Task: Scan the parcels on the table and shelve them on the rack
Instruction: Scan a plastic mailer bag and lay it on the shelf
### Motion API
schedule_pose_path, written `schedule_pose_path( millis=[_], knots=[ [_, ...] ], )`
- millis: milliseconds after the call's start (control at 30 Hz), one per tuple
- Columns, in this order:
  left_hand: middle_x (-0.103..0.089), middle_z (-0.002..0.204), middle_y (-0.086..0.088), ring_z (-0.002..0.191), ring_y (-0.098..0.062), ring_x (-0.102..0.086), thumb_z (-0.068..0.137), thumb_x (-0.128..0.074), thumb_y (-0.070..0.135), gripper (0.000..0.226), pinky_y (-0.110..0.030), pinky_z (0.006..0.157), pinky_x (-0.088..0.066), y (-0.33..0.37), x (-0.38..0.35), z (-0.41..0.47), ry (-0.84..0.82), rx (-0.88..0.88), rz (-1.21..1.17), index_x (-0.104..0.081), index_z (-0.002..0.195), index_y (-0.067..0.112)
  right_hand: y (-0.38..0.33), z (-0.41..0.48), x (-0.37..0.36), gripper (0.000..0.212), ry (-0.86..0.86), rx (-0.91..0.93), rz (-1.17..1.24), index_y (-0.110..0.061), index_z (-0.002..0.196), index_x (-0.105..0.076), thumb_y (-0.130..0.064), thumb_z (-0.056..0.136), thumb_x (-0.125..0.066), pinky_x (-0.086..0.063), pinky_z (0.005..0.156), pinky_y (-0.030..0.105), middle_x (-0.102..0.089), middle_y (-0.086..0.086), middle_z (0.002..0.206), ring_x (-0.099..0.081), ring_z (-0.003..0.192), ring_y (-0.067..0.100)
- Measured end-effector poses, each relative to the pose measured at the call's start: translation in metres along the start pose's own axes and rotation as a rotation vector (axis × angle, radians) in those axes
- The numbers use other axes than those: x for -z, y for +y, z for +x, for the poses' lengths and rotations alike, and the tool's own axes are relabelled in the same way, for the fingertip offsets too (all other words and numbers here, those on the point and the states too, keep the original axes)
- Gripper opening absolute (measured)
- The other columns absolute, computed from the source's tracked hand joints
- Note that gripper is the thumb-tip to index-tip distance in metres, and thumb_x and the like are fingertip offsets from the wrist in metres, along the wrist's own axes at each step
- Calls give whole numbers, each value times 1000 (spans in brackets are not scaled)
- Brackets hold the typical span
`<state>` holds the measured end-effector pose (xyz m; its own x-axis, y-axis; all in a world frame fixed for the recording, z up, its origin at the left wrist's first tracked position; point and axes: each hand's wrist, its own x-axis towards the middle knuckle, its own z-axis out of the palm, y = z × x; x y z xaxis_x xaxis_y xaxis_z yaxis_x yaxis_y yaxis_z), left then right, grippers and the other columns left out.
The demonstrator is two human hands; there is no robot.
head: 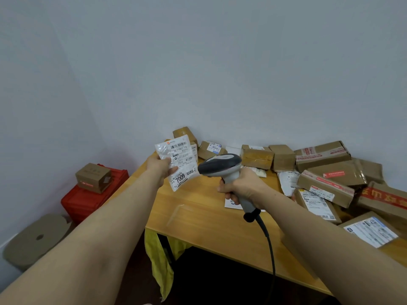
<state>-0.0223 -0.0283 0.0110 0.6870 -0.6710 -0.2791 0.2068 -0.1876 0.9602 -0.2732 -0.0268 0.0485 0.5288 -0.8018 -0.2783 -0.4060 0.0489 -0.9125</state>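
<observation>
Above the tabletop [198,216], our left hand [159,167] pinches a white parcel [178,160]; our right hand [242,186] grips the scanner [222,168]. We are scanning; shelving likely follows.

Two hands [161,167], one scanner [220,167], one white mailer [179,160], roughly a dozen cardboard parcels [322,154], one red crate [88,199].

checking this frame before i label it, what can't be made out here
- Rack: not in the head view at all.
- Fine print on the pouch in the left hand: too small; only "7009" reads.
- Scanner window: faces away, and right hand covers the trigger.
- Boxes at right: cut off by the frame edge.
- Under the table: dark, partly hidden by yellow cloth.
</observation>
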Motion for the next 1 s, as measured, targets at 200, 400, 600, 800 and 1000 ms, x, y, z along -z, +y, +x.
schedule_pose_path(
  millis=[200,400,600,800,1000],
  knots=[
    [-61,103,-7,61,-18,-62,96,-51,0,12,-30,66,-61,7,11,-2,111,8,-34,-57,102,8,-3,-2,-9,15,-72,-14,-129,-6,78,-59,-9,82,-73,-42,43,21,-57,7,58,-47,41,12],
    [-60,88,-4,57,-18,-61,95,-53,0,9,-24,50,-57,2,40,-24,230,15,-97,-57,99,7,-3,-12,-26,15,-153,61,-132,-3,81,-58,-6,82,-73,-41,45,24,-56,10,60,-45,43,15],
    [-59,80,-5,63,-22,-63,94,-55,-1,7,-23,46,-54,-9,74,-48,319,23,-156,-57,98,5,-1,-25,-48,19,-236,121,-165,-6,72,-56,-3,82,-71,-39,41,22,-54,7,55,-43,35,9],
    [-61,85,-7,63,-23,-63,94,-54,-2,10,-25,48,-57,-13,104,-67,353,18,-208,-58,101,4,-3,-39,-69,19,-282,147,-164,-6,72,-55,-2,82,-70,-38,40,22,-53,6,52,-42,34,9],
    [-61,100,-10,67,-23,-62,94,-52,-4,13,-27,52,-59,-15,137,-86,366,-9,-239,-57,93,8,-9,-56,-97,17,-303,143,-106,-4,84,-59,-3,80,-75,-38,37,21,-61,7,54,-43,33,10]
  ],
)
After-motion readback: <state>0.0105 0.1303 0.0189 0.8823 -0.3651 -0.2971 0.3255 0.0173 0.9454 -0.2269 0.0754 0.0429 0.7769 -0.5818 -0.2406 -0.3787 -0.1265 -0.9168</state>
